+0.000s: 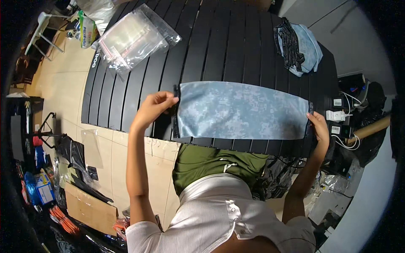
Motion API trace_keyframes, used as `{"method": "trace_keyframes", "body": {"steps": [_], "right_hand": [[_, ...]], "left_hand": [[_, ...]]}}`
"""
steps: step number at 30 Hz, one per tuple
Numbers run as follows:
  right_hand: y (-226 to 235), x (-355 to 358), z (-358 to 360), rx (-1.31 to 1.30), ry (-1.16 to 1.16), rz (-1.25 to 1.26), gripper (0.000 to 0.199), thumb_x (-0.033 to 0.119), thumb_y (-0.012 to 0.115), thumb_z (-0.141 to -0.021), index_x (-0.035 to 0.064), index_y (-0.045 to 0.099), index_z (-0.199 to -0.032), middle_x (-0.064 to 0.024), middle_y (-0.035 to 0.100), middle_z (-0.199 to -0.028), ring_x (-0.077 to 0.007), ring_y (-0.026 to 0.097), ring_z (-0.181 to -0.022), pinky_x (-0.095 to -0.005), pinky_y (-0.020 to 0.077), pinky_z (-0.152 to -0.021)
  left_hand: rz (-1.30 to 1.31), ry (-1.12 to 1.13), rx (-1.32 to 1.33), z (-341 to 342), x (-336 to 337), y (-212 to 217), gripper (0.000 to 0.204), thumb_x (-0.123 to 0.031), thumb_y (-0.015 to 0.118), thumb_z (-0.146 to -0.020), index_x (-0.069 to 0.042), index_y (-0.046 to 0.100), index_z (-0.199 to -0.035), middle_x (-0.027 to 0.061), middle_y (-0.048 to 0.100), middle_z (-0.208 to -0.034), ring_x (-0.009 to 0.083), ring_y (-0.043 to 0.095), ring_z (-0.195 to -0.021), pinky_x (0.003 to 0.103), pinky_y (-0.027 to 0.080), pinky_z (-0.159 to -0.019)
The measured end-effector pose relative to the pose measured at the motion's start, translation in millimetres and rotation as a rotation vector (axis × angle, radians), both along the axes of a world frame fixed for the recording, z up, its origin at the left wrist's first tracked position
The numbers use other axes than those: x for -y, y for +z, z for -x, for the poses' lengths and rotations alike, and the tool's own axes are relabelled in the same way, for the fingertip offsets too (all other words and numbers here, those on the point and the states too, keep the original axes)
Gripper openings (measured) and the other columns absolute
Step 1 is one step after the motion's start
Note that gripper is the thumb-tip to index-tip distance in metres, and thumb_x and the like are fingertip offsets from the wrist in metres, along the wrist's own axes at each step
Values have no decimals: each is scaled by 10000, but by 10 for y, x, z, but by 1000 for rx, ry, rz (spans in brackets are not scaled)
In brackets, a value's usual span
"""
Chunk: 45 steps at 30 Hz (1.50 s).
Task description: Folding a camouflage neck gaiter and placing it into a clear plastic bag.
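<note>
pale blue camouflage-patterned rectangular cloth (242, 110): spread flat at near edge of black slatted bench (219, 46) | left hand (152, 109): pinching cloth's left end | right hand (319, 126): gripping cloth's right end

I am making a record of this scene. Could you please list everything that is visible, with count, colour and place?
cloth: one, pale blue camouflage pattern, spread flat at the table's near edge
table: one, black, slatted
plastic bags: a stack, clear, far left of the table
folded cloths: a small pile, blue and black, far right of the table
cardboard: one piece, brown, on the floor at left
left hand: pinching the cloth's left edge
right hand: holding the cloth's right edge
</note>
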State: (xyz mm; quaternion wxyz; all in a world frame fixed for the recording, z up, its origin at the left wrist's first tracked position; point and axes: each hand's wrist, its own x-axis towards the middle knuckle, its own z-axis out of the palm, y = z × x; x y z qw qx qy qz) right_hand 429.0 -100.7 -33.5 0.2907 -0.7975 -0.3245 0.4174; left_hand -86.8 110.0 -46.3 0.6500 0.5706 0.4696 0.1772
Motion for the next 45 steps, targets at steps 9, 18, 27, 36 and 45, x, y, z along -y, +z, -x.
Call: {"method": "trace_keyframes", "body": {"steps": [9,18,27,36,45], "right_hand": [[235,-220,-134,-572,-390,-606,269,260,506,-872,31,534,-1009,-95,593,-958,-191,579,-875,-324,461,-800],[-184,121,-60,-531,-140,-376,414,197,476,-888,-16,380,-1230,-107,542,-1097,-161,506,-1019,-276,391,-882],[357,-93,319,-436,-151,-586,531,99,541,-807,44,330,-1291,-104,574,-935,-132,557,-872,-242,448,-754],[-31,-233,883,752,-220,-556,362,175,513,-850,-24,461,-1147,-128,524,-1073,-209,498,-987,-309,377,-863],[-227,-136,2206,840,616,-279,632,364,507,-832,16,292,-1314,-151,296,-1361,-337,228,-1277,-537,98,-1024]], "left_hand": [[124,247,546,-330,-270,397,138,-213,564,-827,-83,532,-795,-31,522,-730,38,468,-683,180,363,-643],[40,89,38,-300,-103,-87,334,-176,605,-815,-14,527,-1096,-9,560,-863,64,524,-815,210,423,-761],[57,178,180,-172,-218,227,132,-195,599,-817,-78,597,-877,-47,564,-770,35,511,-691,194,406,-639],[-93,87,-68,-161,46,-93,223,-170,626,-798,15,572,-910,-8,571,-772,54,499,-696,193,392,-625],[-262,242,-187,-154,109,-221,189,-184,620,-812,-2,566,-811,-45,497,-686,42,391,-628,189,315,-566]]}}
